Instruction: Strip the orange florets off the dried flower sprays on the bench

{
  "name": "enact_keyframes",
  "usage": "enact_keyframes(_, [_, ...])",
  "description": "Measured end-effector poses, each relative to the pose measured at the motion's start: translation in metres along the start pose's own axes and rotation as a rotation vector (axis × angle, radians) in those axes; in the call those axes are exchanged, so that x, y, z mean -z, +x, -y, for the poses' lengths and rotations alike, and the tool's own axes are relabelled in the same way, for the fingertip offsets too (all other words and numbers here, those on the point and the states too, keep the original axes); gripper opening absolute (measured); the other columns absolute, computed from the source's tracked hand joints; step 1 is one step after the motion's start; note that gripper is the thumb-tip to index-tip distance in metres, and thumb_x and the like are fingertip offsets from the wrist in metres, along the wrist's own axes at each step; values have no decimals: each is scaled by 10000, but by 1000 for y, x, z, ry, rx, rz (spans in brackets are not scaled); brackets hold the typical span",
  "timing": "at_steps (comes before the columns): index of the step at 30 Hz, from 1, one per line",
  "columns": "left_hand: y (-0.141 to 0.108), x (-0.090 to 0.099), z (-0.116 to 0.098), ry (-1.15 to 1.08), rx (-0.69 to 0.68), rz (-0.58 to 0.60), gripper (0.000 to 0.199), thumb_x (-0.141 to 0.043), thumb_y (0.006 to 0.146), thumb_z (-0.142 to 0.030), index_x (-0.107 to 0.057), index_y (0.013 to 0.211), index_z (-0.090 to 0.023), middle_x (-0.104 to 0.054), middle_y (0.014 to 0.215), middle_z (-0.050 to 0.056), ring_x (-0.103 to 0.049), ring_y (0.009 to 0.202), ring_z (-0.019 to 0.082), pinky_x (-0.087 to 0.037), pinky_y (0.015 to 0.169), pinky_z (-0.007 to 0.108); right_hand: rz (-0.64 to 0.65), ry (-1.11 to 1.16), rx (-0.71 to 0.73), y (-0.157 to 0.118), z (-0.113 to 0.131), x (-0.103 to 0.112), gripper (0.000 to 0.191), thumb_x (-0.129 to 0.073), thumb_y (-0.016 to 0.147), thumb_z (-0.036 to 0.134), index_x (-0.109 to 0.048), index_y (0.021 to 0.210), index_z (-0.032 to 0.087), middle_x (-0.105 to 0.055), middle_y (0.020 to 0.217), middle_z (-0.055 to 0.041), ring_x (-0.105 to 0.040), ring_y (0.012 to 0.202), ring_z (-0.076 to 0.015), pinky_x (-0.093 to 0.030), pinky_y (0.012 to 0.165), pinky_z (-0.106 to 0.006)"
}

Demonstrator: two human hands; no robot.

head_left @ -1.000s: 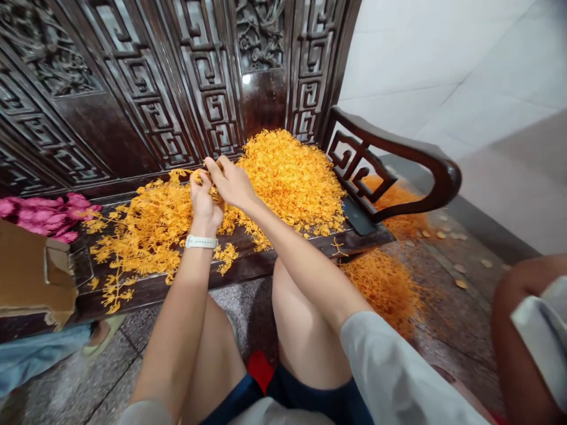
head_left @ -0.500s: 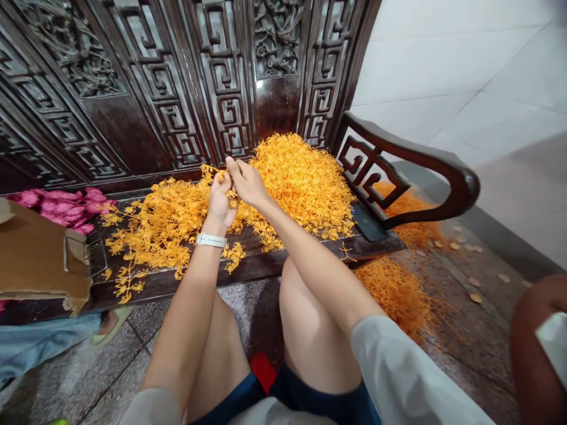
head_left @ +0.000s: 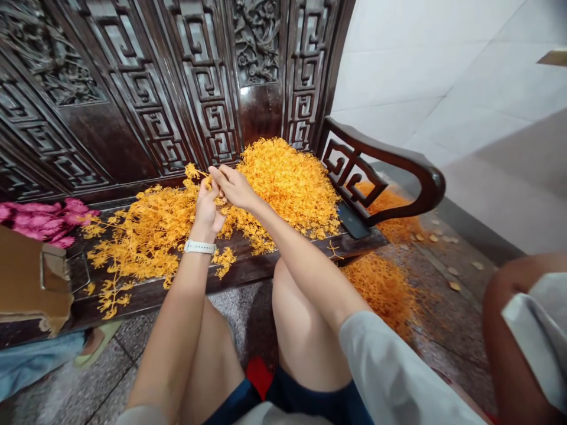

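My left hand [head_left: 207, 206], with a white watch [head_left: 200, 247] on its wrist, is pinching a thin stem of an orange flower sprig [head_left: 191, 172]. My right hand [head_left: 233, 188] meets it from the right, its fingers closed on the same sprig's florets. Both hands are above the dark wooden bench seat [head_left: 146, 298]. Behind them rises a large heap of small orange florets [head_left: 283, 183]. Loose branching sprigs [head_left: 142, 236] spread left across the seat, partly under my forearms.
A carved dark wood backrest [head_left: 199, 77] and curved armrest [head_left: 398, 156] bound the bench. A dark phone-like slab [head_left: 352, 221] lies by the armrest. Pink flowers [head_left: 44, 223], a cardboard box [head_left: 31, 280], a floor heap of orange florets [head_left: 383, 289], and another person's leg [head_left: 514, 330] surround me.
The whole view has swung slightly, shifting the bench left. My hands stay together at the sprig, and its thin stem now shows to the left of my fingers.
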State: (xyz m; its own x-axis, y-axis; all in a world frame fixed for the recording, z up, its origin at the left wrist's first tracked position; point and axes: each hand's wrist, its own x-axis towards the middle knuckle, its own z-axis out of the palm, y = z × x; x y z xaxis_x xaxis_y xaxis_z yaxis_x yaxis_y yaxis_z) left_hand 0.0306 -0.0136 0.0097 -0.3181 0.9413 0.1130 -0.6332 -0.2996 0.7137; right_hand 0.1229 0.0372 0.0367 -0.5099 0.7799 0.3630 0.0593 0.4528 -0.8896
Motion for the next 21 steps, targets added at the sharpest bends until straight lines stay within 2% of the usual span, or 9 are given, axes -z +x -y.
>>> enact_keyframes(3, [-1, -3, 0, 14, 38, 2, 217, -735, 999, -175, -576, 860, -226, -516, 627, -75, -452, 460, 54, -377, 476, 145, 10, -58, -22, -4, 5, 3, 561, -424, 1056, 752, -478, 835, 240, -579, 615, 41, -582, 532, -115, -431, 597, -257])
enact_keyframes(5, [-1, -5, 1, 3, 40, -1, 213, -705, 1027, -198, -582, 855, -223, -522, 626, -65, -467, 469, 57, -399, 482, 145, -15, -99, -2, -4, 5, 4, 557, -411, 1071, 734, -464, 821, 239, -591, 621, 31, -590, 551, -121, -430, 626, -263])
enact_keyframes(8, [-1, -6, 0, -27, 4, -14, 199, -644, 1066, -204, -604, 873, -230, -611, 720, -31, -598, 601, 70, -509, 600, 143, -132, -191, 4, -2, 2, 5, 577, -390, 1084, 720, -469, 785, 233, -625, 668, 0, -616, 640, -140, -410, 673, -277])
enact_keyframes(10, [-1, -6, -1, -76, -1, 3, 225, -578, 1093, -181, -605, 875, -231, -641, 767, -20, -638, 671, 72, -547, 681, 148, -164, -202, -29, 0, 0, 5, 607, -386, 1080, 728, -505, 761, 225, -659, 721, -23, -631, 701, -147, -400, 684, -278])
enact_keyframes(13, [-2, -6, -4, -181, 21, 47, 253, -550, 1097, -147, -595, 860, -226, -621, 745, -29, -623, 656, 67, -550, 691, 154, -135, -107, -66, 3, -3, 4, 634, -383, 1071, 744, -553, 758, 219, -695, 773, -33, -645, 739, -145, -408, 686, -272])
enact_keyframes(15, [-2, -6, -4, -222, 45, 36, 230, -584, 1080, -134, -606, 871, -230, -620, 749, -37, -625, 655, 68, -547, 681, 163, -142, -70, -67, 4, -4, 3, 628, -388, 1069, 745, -562, 770, 221, -705, 783, -33, -649, 747, -145, -410, 688, -273])
enact_keyframes(18, [-2, -6, -4, -241, 67, -3, 231, -570, 1085, -124, -627, 887, -229, -632, 775, -36, -633, 669, 63, -544, 688, 167, -162, -99, -59, 5, -2, 4, 607, -399, 1073, 732, -574, 794, 223, -711, 781, -33, -648, 750, -153, -401, 695, -281])
enact_keyframes(21, [-1, -6, -3, -243, 61, 6, 252, -587, 1080, -126, -617, 847, -218, -603, 745, -41, -604, 638, 47, -523, 680, 148, -117, -142, -43, 4, 0, 5, 621, -365, 1086, 726, -583, 802, 219, -706, 776, -30, -637, 731, -151, -403, 710, -288])
